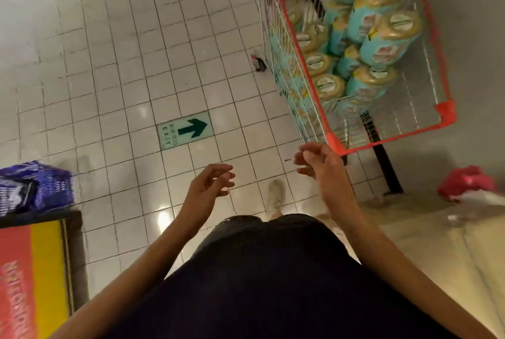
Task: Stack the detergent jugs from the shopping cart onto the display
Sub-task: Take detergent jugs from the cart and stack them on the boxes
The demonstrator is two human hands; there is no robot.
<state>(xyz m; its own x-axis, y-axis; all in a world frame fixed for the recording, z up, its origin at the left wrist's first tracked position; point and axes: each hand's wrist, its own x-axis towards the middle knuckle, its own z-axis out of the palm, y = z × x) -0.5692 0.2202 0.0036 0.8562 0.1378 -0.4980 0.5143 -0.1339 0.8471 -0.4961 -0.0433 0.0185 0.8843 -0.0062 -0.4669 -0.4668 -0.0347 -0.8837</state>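
Jugs (382, 37) fill the cart (334, 142), which stands ahead on the right. A floor sign (184, 130) lies left of it. The right hand (317, 159) hangs just before the cart's near corner, with the left hand (210, 185) to its left. A basket (35, 188) sits far left, a bag (467, 181) far right.

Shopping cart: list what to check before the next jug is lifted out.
1. Left hand free: ok, fingers loosely curled, holding nothing.
2. Right hand free: ok, holding nothing, near the shopping cart.
3. Detergent jugs left to move: ok, several teal ones with gold caps sit in the cart.
4. Jug handles exposed: cannot tell, too blurred.
5. Display spot ready: cannot tell, no stacking place plainly in view.
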